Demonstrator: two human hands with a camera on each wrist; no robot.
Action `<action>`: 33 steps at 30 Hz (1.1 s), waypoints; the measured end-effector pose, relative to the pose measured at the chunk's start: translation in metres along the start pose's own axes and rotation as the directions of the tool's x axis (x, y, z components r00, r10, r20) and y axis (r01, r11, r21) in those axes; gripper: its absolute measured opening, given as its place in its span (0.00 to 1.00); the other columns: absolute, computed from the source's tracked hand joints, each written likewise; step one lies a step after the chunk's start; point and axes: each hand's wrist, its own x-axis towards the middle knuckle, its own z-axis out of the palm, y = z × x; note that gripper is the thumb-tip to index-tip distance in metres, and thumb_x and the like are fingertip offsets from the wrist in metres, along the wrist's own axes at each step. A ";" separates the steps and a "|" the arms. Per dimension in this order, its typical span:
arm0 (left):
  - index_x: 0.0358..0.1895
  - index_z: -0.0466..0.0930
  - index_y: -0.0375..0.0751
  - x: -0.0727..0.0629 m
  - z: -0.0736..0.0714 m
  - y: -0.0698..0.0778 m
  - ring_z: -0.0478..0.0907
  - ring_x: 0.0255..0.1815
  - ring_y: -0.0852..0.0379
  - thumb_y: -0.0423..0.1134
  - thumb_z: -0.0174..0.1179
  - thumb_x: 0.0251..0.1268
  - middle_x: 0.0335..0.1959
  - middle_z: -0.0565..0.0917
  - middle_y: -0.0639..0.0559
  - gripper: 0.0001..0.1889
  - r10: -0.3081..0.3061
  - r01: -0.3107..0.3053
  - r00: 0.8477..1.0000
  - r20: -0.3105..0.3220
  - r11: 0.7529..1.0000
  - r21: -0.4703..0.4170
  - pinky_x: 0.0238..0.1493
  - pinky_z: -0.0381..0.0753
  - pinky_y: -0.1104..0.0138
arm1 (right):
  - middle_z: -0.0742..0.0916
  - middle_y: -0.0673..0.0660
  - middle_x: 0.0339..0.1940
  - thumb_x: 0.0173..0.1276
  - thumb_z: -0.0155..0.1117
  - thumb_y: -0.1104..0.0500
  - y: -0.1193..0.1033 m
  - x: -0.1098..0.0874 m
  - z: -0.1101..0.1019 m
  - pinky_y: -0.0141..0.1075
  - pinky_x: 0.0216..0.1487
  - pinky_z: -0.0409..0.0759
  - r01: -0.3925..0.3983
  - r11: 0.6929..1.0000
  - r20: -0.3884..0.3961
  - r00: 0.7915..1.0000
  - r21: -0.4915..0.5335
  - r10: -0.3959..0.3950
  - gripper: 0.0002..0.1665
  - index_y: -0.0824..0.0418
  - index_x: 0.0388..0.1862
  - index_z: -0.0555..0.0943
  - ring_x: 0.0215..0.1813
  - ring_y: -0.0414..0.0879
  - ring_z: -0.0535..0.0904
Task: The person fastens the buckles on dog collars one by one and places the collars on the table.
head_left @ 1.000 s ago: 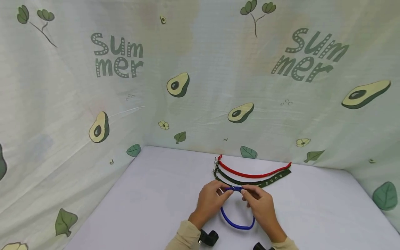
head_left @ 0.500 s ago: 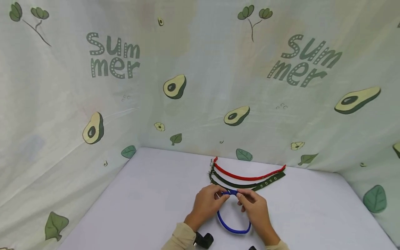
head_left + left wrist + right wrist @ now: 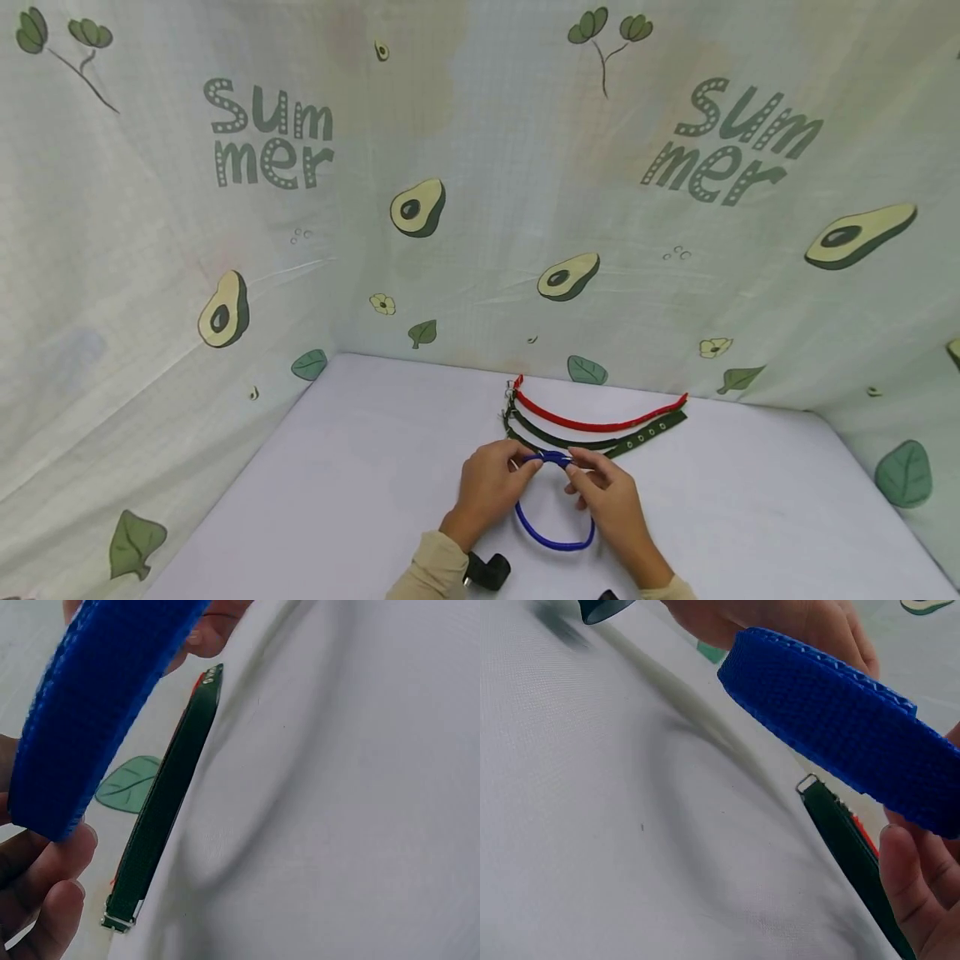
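Note:
A blue webbing collar [image 3: 555, 546] is bent into a loop held above the white table, its two ends brought together at the far side. My left hand [image 3: 487, 483] pinches the left part of that join between thumb and fingers. On the right part, my right hand [image 3: 615, 508] pinches the strap the same way, with a bit of metal showing by its fingertips. Close up, the blue strap [image 3: 97, 712] fills the upper left of the left wrist view. The right wrist view shows overlapping layers of the strap [image 3: 832, 712]. Fingers partly hide the join.
Just beyond the hands lie a red collar [image 3: 600, 427] and dark green collars [image 3: 577, 443] with eyelets and metal buckles. A printed curtain [image 3: 480, 208] rises behind the white table [image 3: 360, 467]. A black wrist camera [image 3: 491, 573] sits below the left wrist.
Both hands keep hold of the blue collar and have shifted slightly up and left with it. The head view has also swung slightly. The other collars lie where they were.

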 end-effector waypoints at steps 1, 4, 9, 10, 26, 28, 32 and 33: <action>0.35 0.89 0.52 0.000 0.000 -0.001 0.69 0.23 0.72 0.50 0.71 0.62 0.25 0.79 0.68 0.08 -0.011 0.011 1.000 -0.007 1.000 0.001 0.23 0.67 0.75 | 0.86 0.60 0.45 0.69 0.69 0.61 0.000 0.000 -0.001 0.37 0.28 0.82 -0.007 1.000 0.005 1.000 0.002 0.007 0.18 0.62 0.57 0.82 0.31 0.48 0.84; 0.35 0.88 0.51 0.000 -0.001 -0.004 0.69 0.23 0.71 0.49 0.72 0.61 0.24 0.78 0.67 0.08 -0.034 0.034 0.999 -0.037 0.999 0.004 0.24 0.68 0.74 | 0.85 0.60 0.44 0.70 0.68 0.60 -0.001 0.002 -0.002 0.36 0.30 0.82 -0.019 1.000 0.028 0.999 0.020 0.018 0.19 0.63 0.57 0.82 0.33 0.48 0.85; 0.34 0.87 0.52 -0.003 -0.005 -0.011 0.70 0.23 0.70 0.46 0.73 0.60 0.24 0.77 0.67 0.06 -0.049 0.049 0.995 -0.082 0.999 0.001 0.24 0.69 0.73 | 0.85 0.59 0.39 0.69 0.68 0.62 -0.002 0.002 -0.002 0.35 0.28 0.80 -0.030 0.999 0.058 0.998 0.012 0.030 0.17 0.64 0.56 0.82 0.30 0.48 0.84; 0.34 0.86 0.51 -0.003 -0.006 -0.012 0.70 0.23 0.70 0.45 0.73 0.60 0.23 0.77 0.67 0.06 -0.058 0.058 0.994 -0.089 0.998 -0.002 0.23 0.69 0.73 | 0.85 0.59 0.38 0.69 0.68 0.62 -0.003 0.002 -0.003 0.35 0.27 0.79 -0.037 0.999 0.064 0.997 0.007 0.036 0.17 0.65 0.56 0.82 0.30 0.48 0.84; 0.33 0.85 0.51 -0.003 -0.020 -0.014 0.73 0.26 0.66 0.45 0.72 0.61 0.24 0.78 0.65 0.06 -0.171 0.181 0.970 -0.171 0.982 0.044 0.27 0.71 0.70 | 0.87 0.60 0.31 0.67 0.69 0.62 -0.008 -0.003 0.008 0.35 0.18 0.74 -0.087 0.996 0.147 0.986 0.016 0.084 0.14 0.65 0.51 0.83 0.19 0.49 0.78; 0.33 0.85 0.50 -0.003 -0.022 -0.014 0.72 0.25 0.66 0.45 0.72 0.60 0.24 0.78 0.64 0.06 -0.190 0.200 0.965 -0.180 0.979 0.042 0.26 0.71 0.70 | 0.87 0.60 0.32 0.67 0.69 0.63 -0.007 -0.003 0.010 0.34 0.18 0.74 -0.086 0.996 0.148 0.986 0.029 0.081 0.14 0.66 0.51 0.83 0.18 0.48 0.78; 0.32 0.85 0.50 -0.002 -0.028 -0.017 0.72 0.25 0.66 0.44 0.73 0.59 0.23 0.78 0.64 0.07 -0.217 0.229 0.955 -0.201 0.973 0.039 0.26 0.71 0.70 | 0.86 0.61 0.32 0.66 0.70 0.64 -0.008 -0.001 0.014 0.34 0.19 0.77 -0.082 0.995 0.152 0.986 0.048 0.074 0.15 0.68 0.50 0.83 0.19 0.48 0.79; 0.32 0.85 0.50 -0.003 -0.029 -0.018 0.72 0.25 0.66 0.44 0.73 0.59 0.23 0.78 0.64 0.07 -0.223 0.236 0.953 -0.206 0.971 0.039 0.26 0.71 0.69 | 0.86 0.61 0.32 0.66 0.70 0.64 -0.009 -0.001 0.016 0.34 0.20 0.77 -0.084 0.995 0.157 0.985 0.054 0.075 0.15 0.68 0.50 0.83 0.19 0.48 0.80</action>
